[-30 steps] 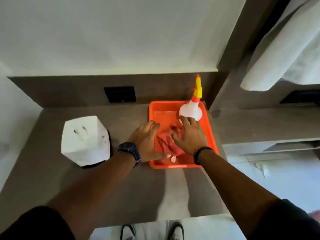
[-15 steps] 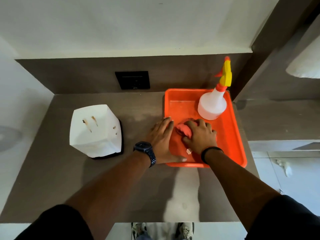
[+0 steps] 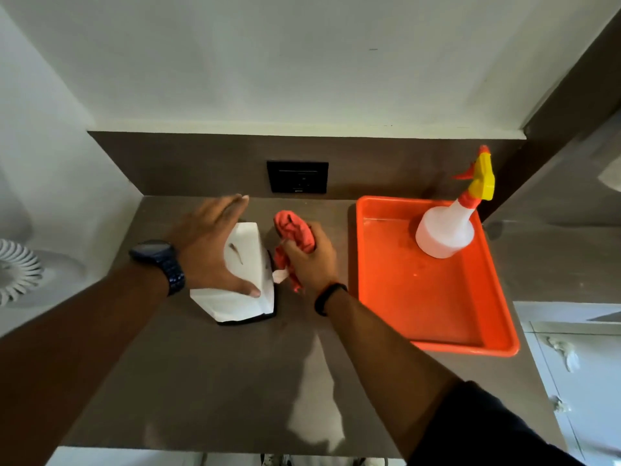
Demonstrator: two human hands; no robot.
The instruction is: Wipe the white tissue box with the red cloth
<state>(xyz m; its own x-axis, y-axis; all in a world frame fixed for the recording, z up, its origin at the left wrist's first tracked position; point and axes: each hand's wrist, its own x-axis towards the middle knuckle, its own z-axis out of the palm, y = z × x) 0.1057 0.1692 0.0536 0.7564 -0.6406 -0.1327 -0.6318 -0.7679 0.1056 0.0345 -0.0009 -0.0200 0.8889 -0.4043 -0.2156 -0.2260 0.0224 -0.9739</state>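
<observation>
The white tissue box (image 3: 243,264) stands on a black base on the brown counter, with brown smears on its top. My left hand (image 3: 210,245) lies spread over the box's top and left side, thumb at its near edge. My right hand (image 3: 311,260) is just right of the box, closed around the bunched red cloth (image 3: 294,230). The cloth sticks out above the fingers and hangs beside the box's right face; a small white tag dangles from it.
An orange tray (image 3: 437,304) sits at the right of the counter (image 3: 235,381) with a white spray bottle (image 3: 445,232) in its far corner. A black wall socket (image 3: 297,176) is behind the box. A white fan (image 3: 16,270) shows at far left.
My right hand lifted the red cloth out of the orange tray and carried it left to the box. My left hand left the tray's edge and came down on the box.
</observation>
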